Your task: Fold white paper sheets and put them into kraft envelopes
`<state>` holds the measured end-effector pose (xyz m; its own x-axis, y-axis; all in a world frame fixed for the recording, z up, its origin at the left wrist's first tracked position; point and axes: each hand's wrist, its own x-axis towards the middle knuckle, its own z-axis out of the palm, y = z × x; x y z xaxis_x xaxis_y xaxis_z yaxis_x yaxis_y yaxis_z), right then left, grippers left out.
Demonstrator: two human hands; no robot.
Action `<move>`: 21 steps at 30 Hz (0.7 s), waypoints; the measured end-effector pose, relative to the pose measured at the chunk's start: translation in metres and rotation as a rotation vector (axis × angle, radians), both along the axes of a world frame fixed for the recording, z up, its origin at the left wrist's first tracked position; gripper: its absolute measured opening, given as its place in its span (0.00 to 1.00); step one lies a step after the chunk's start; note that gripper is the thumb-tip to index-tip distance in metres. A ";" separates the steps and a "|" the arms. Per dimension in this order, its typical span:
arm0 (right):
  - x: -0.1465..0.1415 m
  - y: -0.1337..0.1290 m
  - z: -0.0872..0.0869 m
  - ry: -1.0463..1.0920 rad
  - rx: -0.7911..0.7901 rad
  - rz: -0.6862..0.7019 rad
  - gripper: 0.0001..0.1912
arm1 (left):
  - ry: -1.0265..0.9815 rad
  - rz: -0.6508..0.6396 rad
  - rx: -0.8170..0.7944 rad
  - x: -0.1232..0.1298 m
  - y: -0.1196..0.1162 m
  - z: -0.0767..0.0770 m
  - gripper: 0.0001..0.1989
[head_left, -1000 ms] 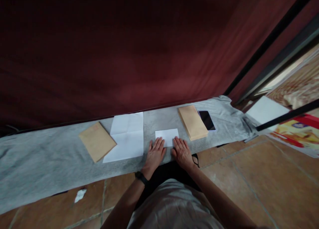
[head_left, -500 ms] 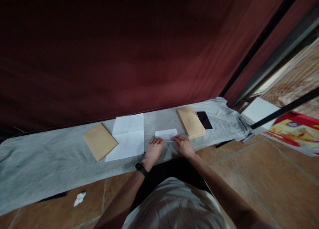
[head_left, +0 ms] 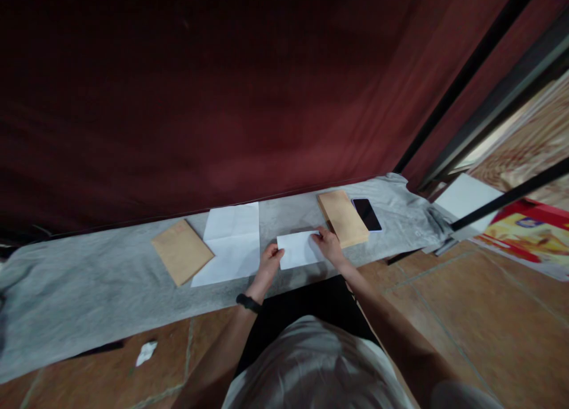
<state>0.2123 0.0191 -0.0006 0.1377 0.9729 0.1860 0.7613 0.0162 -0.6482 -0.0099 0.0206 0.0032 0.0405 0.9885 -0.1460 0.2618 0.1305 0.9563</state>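
Observation:
A white folded sheet of paper point(head_left: 299, 251) is held between both hands above the near part of the cloth-covered bench. My left hand point(head_left: 269, 261) pinches its left edge, thumb on top. At the upper right corner my right hand point(head_left: 328, 244) grips the same paper. Just left of my left hand lies a larger white sheet point(head_left: 233, 243) with a crease across it. A brown envelope point(head_left: 182, 252) overlaps that sheet's left edge. Beyond my right hand sits a stack of brown envelopes point(head_left: 344, 218).
A phone point(head_left: 367, 214) with a dark screen lies right of the stack. The grey cloth point(head_left: 89, 278) covers the long narrow bench against a dark red wall point(head_left: 249, 101). Black bars and a red printed box point(head_left: 528, 234) stand at the right. Crumpled white tissue point(head_left: 146, 353) lies on the tiled floor.
The small paper has been lifted off the cloth and tilted, showing a larger white face. My hands have gone from pressing along its near edge to gripping its sides.

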 end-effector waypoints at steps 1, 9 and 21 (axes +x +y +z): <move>-0.002 0.000 -0.001 -0.017 -0.008 -0.011 0.14 | 0.035 0.015 0.004 0.001 0.001 -0.005 0.10; -0.036 -0.025 -0.011 -0.452 0.104 0.165 0.26 | 0.290 0.049 0.028 0.013 0.010 -0.008 0.22; -0.046 -0.045 -0.038 -0.494 0.086 0.202 0.27 | 1.080 -0.160 0.373 0.018 -0.013 0.002 0.22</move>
